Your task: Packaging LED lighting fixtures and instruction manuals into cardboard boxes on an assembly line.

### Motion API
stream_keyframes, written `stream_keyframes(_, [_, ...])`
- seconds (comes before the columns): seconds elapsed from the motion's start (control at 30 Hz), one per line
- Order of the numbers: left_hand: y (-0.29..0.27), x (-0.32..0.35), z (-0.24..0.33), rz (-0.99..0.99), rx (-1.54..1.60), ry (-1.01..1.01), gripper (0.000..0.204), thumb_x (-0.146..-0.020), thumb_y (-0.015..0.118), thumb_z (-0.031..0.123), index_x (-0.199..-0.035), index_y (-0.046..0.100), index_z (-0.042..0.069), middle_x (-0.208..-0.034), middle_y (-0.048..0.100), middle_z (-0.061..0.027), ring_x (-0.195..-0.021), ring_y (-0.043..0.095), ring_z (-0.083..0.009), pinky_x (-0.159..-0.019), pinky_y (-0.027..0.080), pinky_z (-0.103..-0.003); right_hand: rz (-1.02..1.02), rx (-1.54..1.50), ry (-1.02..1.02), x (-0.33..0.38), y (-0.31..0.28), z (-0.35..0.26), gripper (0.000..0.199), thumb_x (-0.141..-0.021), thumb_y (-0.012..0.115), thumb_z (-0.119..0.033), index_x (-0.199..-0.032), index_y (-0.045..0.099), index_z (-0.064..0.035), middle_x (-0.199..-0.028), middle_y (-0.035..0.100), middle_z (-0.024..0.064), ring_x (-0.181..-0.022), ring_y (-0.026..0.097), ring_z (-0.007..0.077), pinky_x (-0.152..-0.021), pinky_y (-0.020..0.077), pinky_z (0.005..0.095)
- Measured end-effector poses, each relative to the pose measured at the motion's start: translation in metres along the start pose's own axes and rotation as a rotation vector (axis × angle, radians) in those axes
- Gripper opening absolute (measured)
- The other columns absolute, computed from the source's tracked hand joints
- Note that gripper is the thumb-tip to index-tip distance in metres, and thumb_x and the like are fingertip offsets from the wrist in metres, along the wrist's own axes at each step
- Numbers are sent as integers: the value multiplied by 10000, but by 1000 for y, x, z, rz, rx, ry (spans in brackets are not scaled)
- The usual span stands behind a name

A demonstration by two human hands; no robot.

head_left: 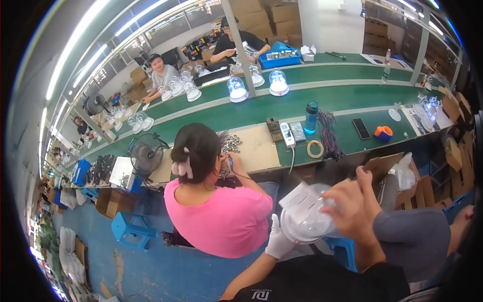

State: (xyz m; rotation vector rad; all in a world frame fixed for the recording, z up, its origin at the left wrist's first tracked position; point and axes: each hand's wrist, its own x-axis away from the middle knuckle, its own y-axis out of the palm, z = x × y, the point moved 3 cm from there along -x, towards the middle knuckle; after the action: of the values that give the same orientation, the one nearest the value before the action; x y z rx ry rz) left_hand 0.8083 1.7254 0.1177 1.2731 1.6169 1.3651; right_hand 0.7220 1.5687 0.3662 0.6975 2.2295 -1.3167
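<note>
the clear dome (314, 226) is held up off the counter, close in front of the wearer's body, tilted rather than upright. a printed white paper (302, 202) lies over its upper side; whether it is stuck there or loose i can't tell. the left grip (279, 241), in a white glove, holds the dome by its round lower edge. the right grip (347, 204), bare, is curled at the dome's far side, fingers bent (blurred, so i cannot tell whether they pinch anything).

to handle this well, i'd let the gloved side carry the weight, touch the clear wall with bare skin as little as possible, and slide the paper without scraping or creasing it. the likely risk is smudges, or a slip while the dome leans.

just beyond the right grip is another person's hand (366, 176), so elbow room looks tight. a blue stool (343, 247) is partly hidden below the dome. to the left sits a co-worker in pink (219, 216), at the green counter (349, 143), which carries a tape roll (315, 149), a blue bottle (311, 118) and a phone (361, 129). farther off, lit domes (278, 83) stand upright.
</note>
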Motion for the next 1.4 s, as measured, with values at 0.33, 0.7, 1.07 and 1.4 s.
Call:
stream_keyframes(0.33, [-46, 118, -100, -70, -115, -220, 824, -982, 401, 651, -1573, 275, 91, -1598, 339, -173, -1450, 359, -377, -1202, 264, -550, 29, 126, 194, 210, -26, -102, 471, -794, 773, -175, -1258, 693, -158, -903, 538, 46, -849, 535, 235, -726, 398, 354])
stream_keyframes(0.7, [-118, 248, -230, 91, -257, -710, 696, -1045, 382, 537, -1569, 285, 88, -1589, 356, -161, -1434, 397, -342, -1197, 305, -521, 139, 176, 687, 402, -95, -234, 332, -728, 719, -41, -1020, 778, -188, -1000, 534, 100, -944, 530, 300, -807, 433, 396])
stream_keyframes(1.07, [-137, 289, -277, 188, -320, -1062, 634, -1058, 360, 528, -1539, 367, 115, -1500, 497, -120, -1351, 504, -300, -1143, 389, -481, 281, 333, 943, 454, -110, -325, 334, -708, 661, 46, -962, 767, -144, -1095, 602, 105, -990, 533, 321, -813, 446, 394])
stream_keyframes(1.4, [-198, 284, -439, 261, -583, -1408, 586, -1070, 362, 490, -1540, 364, 139, -1513, 486, -91, -1356, 494, -264, -1129, 406, -447, 546, 371, 1147, 612, -203, -349, 186, -794, 726, -70, -970, 765, -116, -1178, 639, 75, -1053, 551, 305, -939, 444, 407])
